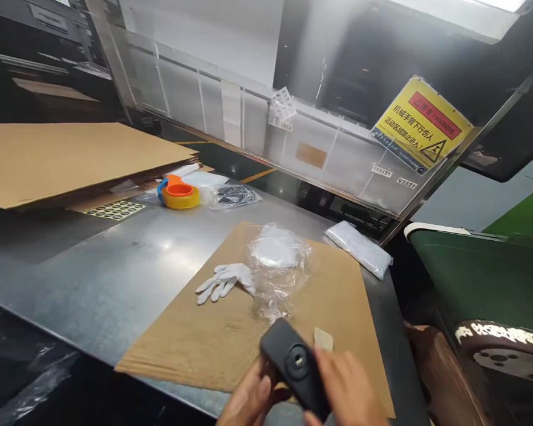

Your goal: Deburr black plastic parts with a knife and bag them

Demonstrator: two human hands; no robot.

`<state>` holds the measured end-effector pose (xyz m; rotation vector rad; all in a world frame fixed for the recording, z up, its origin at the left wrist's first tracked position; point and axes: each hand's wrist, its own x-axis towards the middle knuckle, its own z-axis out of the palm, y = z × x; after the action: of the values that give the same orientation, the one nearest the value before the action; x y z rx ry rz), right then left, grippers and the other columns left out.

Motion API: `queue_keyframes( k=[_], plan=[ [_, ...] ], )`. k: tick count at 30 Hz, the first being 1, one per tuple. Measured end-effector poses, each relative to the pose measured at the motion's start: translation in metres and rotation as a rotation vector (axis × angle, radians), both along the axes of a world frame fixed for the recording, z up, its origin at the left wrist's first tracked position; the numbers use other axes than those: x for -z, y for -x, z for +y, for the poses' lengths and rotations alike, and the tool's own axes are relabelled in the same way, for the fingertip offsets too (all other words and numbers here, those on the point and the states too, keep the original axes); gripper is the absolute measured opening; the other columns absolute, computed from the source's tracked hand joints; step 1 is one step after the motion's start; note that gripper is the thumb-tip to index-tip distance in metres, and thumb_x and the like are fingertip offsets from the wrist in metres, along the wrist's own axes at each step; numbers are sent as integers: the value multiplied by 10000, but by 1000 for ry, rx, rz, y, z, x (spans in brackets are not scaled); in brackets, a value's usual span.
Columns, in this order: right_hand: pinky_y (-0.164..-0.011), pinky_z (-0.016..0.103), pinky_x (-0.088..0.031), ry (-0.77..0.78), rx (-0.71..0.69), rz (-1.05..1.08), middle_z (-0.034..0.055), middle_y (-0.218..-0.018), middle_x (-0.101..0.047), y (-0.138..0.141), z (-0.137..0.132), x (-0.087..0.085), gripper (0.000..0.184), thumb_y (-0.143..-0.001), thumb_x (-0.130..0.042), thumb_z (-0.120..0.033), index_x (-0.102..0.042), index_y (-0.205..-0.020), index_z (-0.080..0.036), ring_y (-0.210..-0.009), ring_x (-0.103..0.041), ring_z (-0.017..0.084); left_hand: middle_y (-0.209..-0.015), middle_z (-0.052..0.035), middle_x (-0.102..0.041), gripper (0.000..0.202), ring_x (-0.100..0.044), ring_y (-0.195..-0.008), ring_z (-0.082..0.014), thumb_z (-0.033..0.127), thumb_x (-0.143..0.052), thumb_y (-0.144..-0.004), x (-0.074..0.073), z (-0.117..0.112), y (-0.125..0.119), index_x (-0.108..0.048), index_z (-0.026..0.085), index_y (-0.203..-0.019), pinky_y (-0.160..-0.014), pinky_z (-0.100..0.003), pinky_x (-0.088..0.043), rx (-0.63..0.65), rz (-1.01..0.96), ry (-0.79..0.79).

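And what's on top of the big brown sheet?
On the brown sheet lie a white glove, crumpled clear plastic and a beige piece. The left hand, right hand and black part cover some of its near side; anything underneath can't be seen.

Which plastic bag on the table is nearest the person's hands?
The crumpled clear bag on brown cardboard, beside the white glove; the dark-filled bag and white packet lie farther off.
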<state>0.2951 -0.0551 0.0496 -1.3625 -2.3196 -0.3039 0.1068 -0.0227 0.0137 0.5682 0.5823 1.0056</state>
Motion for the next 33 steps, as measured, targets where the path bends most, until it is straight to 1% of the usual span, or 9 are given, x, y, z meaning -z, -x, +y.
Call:
queue_keyframes(
  k=[4, 8, 12, 16, 20, 23, 25, 28, 33],
  plan=[
    [-724, 258, -521, 162, -66, 170, 80, -1037, -653, 35, 6, 36, 460, -902, -422, -322, -378, -1345, -207, -846, -628, 182, -898, -56, -667, 603, -616, -871, -228, 402, -634, -748, -17, -5, 5, -442, 255, -1300, -814, -369, -449, -106, -24, 300],
    [-766, 374, -503, 276, 313, 132, 130, -1015, -616, 3, 38, 49, 363, -878, -452, -357, -563, -1180, -189, -931, -576, 247, -771, -36, -642, 451, -594, -722, -188, 354, -674, -703, 0, -12, 34, -601, 202, -1121, -736, -313, -442, -141, 146, -41],
    [-705, 383, -492, 332, 363, 122, 103, -894, -618, -19, 51, 79, 253, -820, -509, -322, -666, -999, -234, -847, -559, 250, -742, -59, -631, 377, -578, -666, -182, 336, -649, -721, 23, -18, 66, -643, 183, -1066, -644, -288, -440, -17, 286, -388],
    [-776, 421, -466, 341, 396, 172, 113, -939, -630, -34, 53, 94, 316, -808, -496, -351, -641, -1033, -182, -887, -566, 256, -760, -72, -637, 346, -590, -674, -186, 234, -581, -769, 33, -20, 90, -616, 198, -1111, -660, -293, -440, -12, 462, -621],
    [-695, 380, -493, 339, 409, 245, 111, -878, -628, -22, 48, 72, 356, -827, -488, -424, -641, -983, -143, -792, -593, 234, -728, -68, -620, 378, -570, -652, -179, 154, -539, -753, 34, -18, 102, -605, 186, -1124, -636, -285, -426, 8, 571, -768],
    [-763, 311, -489, 333, 292, 326, 92, -1062, -564, 28, 28, 35, 368, -875, -472, -378, -536, -1190, -199, -912, -572, 188, -707, -61, -605, 395, -550, -630, -174, 128, -547, -713, 30, -16, 105, -608, 161, -1102, -600, -270, -408, 67, 629, -806],
    [-830, 327, -465, 354, -43, 430, 104, -1160, -487, 72, 12, 11, 398, -892, -466, -265, -444, -1286, -221, -1046, -502, 202, -732, -65, -614, 328, -554, -655, -178, 146, -563, -711, 26, -14, 105, -627, 156, -1032, -613, -268, -405, 127, 644, -799],
    [-766, 356, -468, 380, -454, 370, 108, -1060, -487, 123, -2, -12, 491, -880, -485, -266, -360, -1349, -191, -939, -471, 210, -730, -71, -617, 112, -550, -661, -174, 212, -541, -759, 24, -14, 105, -629, 159, -800, -619, -267, -400, 205, 619, -773],
    [-737, 343, -465, 493, -382, 359, 109, -1018, -474, 129, -6, -12, 418, -883, -452, -200, -423, -1299, -165, -882, -459, 192, -630, -33, -542, 88, -466, -566, -143, 254, -599, -694, 30, -20, 113, -596, 168, -712, -549, -259, -358, 235, 623, -771]
  ],
)
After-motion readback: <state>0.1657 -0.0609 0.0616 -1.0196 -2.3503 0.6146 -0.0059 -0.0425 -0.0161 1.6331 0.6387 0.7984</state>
